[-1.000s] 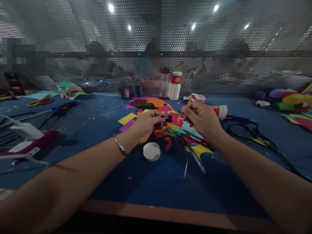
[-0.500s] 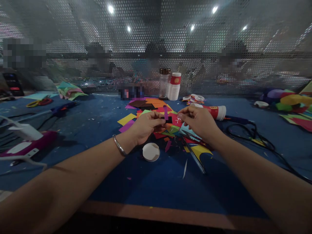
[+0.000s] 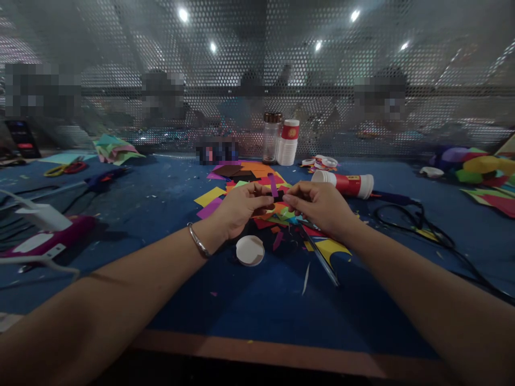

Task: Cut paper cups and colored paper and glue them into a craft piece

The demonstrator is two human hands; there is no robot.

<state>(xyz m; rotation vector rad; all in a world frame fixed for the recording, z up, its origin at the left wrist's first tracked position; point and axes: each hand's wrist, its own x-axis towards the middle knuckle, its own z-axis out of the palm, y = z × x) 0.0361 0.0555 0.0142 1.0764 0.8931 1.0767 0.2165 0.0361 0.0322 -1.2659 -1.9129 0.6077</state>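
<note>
Farthest left of what I have close by, a yellow sheet [image 3: 209, 196] lies flat on the blue table [image 3: 241, 313], just beyond my left wrist. Then comes my left hand [image 3: 243, 210], thumb and fingers nearly closed, pinching the left end of a small black piece [image 3: 277, 197]. Below that hand, nearer to me, a white disc [image 3: 250, 251] lies apart from my fingers. The black piece sits right in the gap between my two hands, its long axis running roughly side to side, from one set of fingertips to the other. A purple strip [image 3: 273, 185] crosses it, its length pointing away from me with a slight lean to the left, its lower end against the black piece and nearer my left fingertips than my right. Next, my right hand [image 3: 319, 208] has thumb and forefinger almost together at the black piece's right end; whether they grip it or only touch it, I cannot tell. Under and beside that hand lie the scissors [image 3: 326, 265], and beyond it, on its side, a red-and-white cup [image 3: 346, 184]
</note>
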